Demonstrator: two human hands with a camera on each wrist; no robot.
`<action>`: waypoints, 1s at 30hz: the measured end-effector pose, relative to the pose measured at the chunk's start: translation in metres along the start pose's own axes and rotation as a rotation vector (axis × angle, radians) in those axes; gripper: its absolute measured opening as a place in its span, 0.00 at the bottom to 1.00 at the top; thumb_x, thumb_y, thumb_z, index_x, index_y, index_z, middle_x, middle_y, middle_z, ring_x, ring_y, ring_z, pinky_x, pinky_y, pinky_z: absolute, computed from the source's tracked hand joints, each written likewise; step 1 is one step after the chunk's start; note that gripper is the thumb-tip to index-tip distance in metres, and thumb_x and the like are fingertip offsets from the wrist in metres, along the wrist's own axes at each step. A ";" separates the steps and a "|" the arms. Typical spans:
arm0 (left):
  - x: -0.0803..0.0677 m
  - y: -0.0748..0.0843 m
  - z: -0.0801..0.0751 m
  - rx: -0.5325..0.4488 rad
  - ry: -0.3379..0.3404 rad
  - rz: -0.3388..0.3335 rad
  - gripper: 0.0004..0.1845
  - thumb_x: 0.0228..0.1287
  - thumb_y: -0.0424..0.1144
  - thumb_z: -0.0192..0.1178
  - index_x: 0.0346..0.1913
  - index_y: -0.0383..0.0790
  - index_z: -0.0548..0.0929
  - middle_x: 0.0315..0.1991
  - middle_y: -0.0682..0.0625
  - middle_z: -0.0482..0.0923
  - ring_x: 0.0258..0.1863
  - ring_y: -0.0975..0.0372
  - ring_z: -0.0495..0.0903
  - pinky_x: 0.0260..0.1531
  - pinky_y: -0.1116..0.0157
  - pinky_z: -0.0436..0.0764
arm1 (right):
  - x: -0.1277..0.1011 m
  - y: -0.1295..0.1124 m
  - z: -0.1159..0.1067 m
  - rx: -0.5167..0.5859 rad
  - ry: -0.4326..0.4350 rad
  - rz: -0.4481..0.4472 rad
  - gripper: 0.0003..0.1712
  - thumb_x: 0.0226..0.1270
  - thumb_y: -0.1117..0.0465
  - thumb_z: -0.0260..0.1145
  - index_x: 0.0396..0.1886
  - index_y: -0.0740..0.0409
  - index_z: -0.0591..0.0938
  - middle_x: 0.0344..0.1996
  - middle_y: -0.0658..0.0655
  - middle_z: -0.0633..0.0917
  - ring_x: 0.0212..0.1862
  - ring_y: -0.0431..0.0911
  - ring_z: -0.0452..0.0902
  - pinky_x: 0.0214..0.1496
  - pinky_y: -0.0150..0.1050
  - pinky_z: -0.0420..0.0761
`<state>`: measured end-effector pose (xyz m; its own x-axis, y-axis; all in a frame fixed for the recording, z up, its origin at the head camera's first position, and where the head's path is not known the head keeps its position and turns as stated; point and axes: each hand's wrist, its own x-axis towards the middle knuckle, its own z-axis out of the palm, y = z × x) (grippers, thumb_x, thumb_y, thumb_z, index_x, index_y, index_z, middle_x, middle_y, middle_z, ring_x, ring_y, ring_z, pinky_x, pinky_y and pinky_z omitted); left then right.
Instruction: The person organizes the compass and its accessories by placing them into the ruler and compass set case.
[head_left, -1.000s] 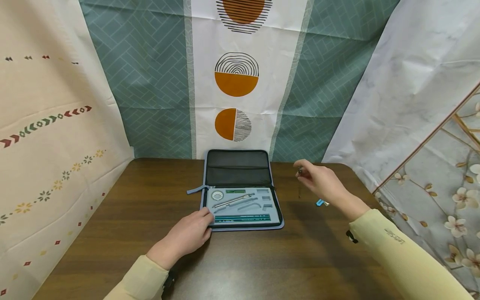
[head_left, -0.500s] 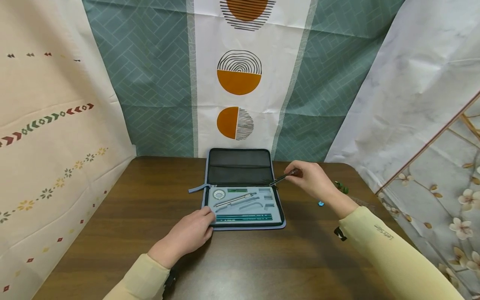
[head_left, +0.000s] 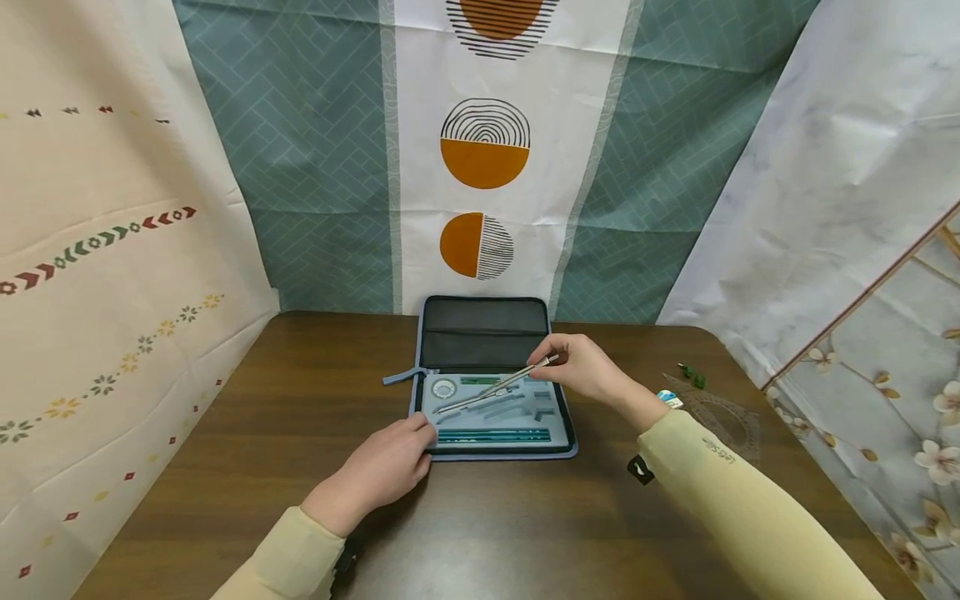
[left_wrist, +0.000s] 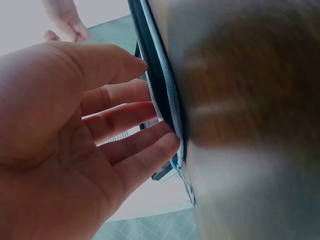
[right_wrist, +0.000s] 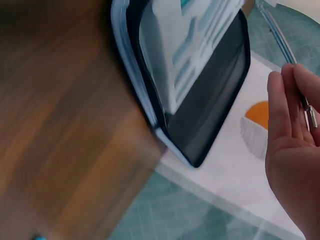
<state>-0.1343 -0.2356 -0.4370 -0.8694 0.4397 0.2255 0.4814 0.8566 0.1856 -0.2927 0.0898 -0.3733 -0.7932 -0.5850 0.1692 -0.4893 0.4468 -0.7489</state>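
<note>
Fingers of the right hand pinch one end of a thin, stiff, light metal compass just above the open case, whose near-left corner the left hand's straight fingers press on the desk.

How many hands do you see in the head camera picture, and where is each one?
2. The left hand rests on the case at its near left corner. The right hand holds a thin metal tool above the case's tray.

Counter: dark wood grain.
Back wall: teal herringbone cloth, white panel with orange half-circles.
Right: marbled, floral sheets.
</note>
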 end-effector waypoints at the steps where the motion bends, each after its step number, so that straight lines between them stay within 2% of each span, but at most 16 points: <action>1: 0.000 0.000 0.000 -0.001 -0.004 -0.003 0.07 0.70 0.30 0.72 0.47 0.37 0.87 0.43 0.49 0.79 0.41 0.57 0.81 0.43 0.55 0.86 | 0.002 0.002 0.003 0.009 -0.012 0.005 0.06 0.73 0.64 0.79 0.47 0.55 0.91 0.50 0.55 0.90 0.49 0.47 0.90 0.52 0.43 0.88; 7: 0.002 0.003 -0.001 -0.013 -0.030 -0.040 0.09 0.71 0.32 0.73 0.50 0.37 0.87 0.46 0.48 0.80 0.43 0.56 0.82 0.48 0.55 0.87 | 0.009 0.008 0.020 0.078 -0.065 0.065 0.08 0.74 0.61 0.78 0.49 0.55 0.90 0.53 0.56 0.90 0.49 0.53 0.90 0.57 0.54 0.87; 10: 0.003 0.003 -0.001 -0.017 -0.039 -0.052 0.09 0.72 0.33 0.73 0.51 0.37 0.87 0.47 0.48 0.81 0.44 0.56 0.82 0.50 0.54 0.87 | 0.011 0.009 0.027 0.098 -0.084 0.081 0.09 0.75 0.60 0.78 0.50 0.56 0.90 0.54 0.56 0.89 0.49 0.54 0.90 0.56 0.52 0.87; 16: 0.003 0.002 -0.001 -0.022 -0.056 -0.069 0.10 0.73 0.34 0.73 0.52 0.37 0.88 0.47 0.47 0.81 0.45 0.56 0.82 0.51 0.54 0.87 | 0.019 0.012 0.039 0.109 -0.118 0.090 0.08 0.74 0.60 0.79 0.48 0.54 0.91 0.53 0.53 0.91 0.47 0.49 0.89 0.52 0.44 0.86; 25: 0.002 0.000 0.000 -0.025 -0.041 -0.049 0.10 0.73 0.33 0.73 0.52 0.36 0.87 0.46 0.47 0.81 0.44 0.56 0.81 0.49 0.55 0.87 | 0.022 0.014 0.048 0.156 -0.150 0.084 0.09 0.74 0.61 0.79 0.49 0.56 0.90 0.54 0.55 0.90 0.49 0.50 0.88 0.54 0.43 0.85; 30: 0.001 0.000 -0.001 -0.022 -0.029 -0.035 0.09 0.72 0.32 0.73 0.51 0.36 0.87 0.46 0.47 0.80 0.43 0.56 0.81 0.47 0.55 0.87 | 0.023 0.013 0.051 0.151 -0.157 0.096 0.08 0.73 0.60 0.80 0.48 0.54 0.91 0.52 0.53 0.90 0.47 0.50 0.86 0.52 0.44 0.84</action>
<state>-0.1352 -0.2354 -0.4354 -0.8882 0.4178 0.1910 0.4531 0.8655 0.2138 -0.2983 0.0478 -0.4120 -0.7617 -0.6479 -0.0007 -0.3447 0.4061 -0.8463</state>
